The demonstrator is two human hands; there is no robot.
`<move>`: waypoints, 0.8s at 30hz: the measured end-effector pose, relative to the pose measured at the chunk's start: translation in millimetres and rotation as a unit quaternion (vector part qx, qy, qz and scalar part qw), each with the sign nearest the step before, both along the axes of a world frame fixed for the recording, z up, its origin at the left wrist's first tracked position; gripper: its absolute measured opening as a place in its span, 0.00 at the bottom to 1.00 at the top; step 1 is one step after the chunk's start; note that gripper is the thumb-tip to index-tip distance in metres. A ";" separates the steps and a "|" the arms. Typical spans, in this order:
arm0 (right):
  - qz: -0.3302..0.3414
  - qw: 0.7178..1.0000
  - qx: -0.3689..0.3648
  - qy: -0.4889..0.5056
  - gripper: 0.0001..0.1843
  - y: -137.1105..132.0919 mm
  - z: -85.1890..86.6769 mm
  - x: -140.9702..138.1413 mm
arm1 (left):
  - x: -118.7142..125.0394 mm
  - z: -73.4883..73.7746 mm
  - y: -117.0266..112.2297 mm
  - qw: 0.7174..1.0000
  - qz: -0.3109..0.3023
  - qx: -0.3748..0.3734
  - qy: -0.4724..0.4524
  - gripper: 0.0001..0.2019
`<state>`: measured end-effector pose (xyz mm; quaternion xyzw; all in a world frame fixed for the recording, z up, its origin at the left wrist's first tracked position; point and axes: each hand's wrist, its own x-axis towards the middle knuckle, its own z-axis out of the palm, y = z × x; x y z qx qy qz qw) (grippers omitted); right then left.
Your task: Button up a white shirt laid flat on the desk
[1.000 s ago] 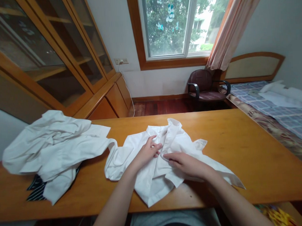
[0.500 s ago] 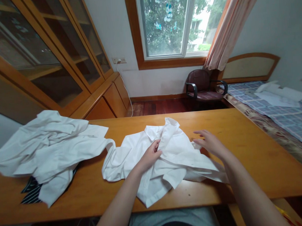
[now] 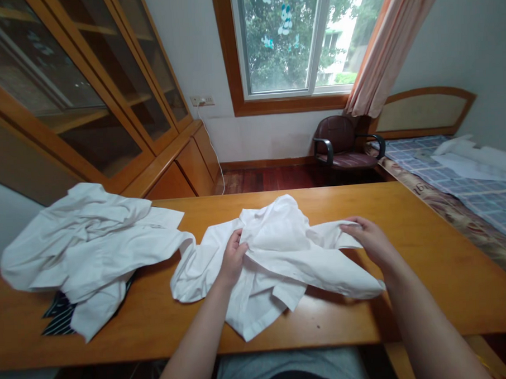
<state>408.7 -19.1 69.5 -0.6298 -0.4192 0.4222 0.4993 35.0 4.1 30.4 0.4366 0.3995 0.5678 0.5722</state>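
A crumpled white shirt [image 3: 276, 255] lies in front of me on the wooden table [image 3: 424, 260]. My left hand [image 3: 233, 256] is closed on a fold near the shirt's middle, thumb against fingers. At the right, my right hand [image 3: 370, 237] pinches the end of what looks like a sleeve and holds it slightly off the tabletop. The lower right part of the shirt hangs loosely toward my right forearm. Where the fingers press into the cloth, their tips are partly hidden.
More white clothes [image 3: 96, 241] are heaped at the table's left, over a dark striped cloth [image 3: 60, 321]. Beyond the table stand a glass-door cabinet [image 3: 107, 106], a brown armchair [image 3: 339, 144] and a bed [image 3: 457, 169] with a checked sheet.
My right hand has gripped the sleeve end and drawn it out to the right. My left hand has shifted left with its fold, and the front panel now lies spread rightward.
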 end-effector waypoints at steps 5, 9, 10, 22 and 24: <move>-0.262 0.948 0.167 0.065 0.22 3.9 15.7 51.0 | -11.9 -12.2 -1.5 0.999 0.004 -0.036 -0.037 0.20; -0.429 0.851 0.301 -0.027 0.18 3.9 16.1 106.2 | -12.5 -21.5 0.1 0.996 -0.055 -0.028 0.061 0.18; -0.469 0.820 0.324 -0.060 0.18 2.0 15.3 116.9 | -11.5 -22.9 1.5 0.993 -0.056 -0.016 0.102 0.17; -0.191 0.805 0.340 -0.447 0.11 -13.0 14.5 23.9 | -24.8 -7.5 1.4 0.892 0.053 0.172 0.414 0.17; 0.002 0.847 0.297 -0.442 0.14 -5.6 -0.6 -0.7 | -35.1 -11.2 1.5 0.854 0.090 0.203 0.470 0.17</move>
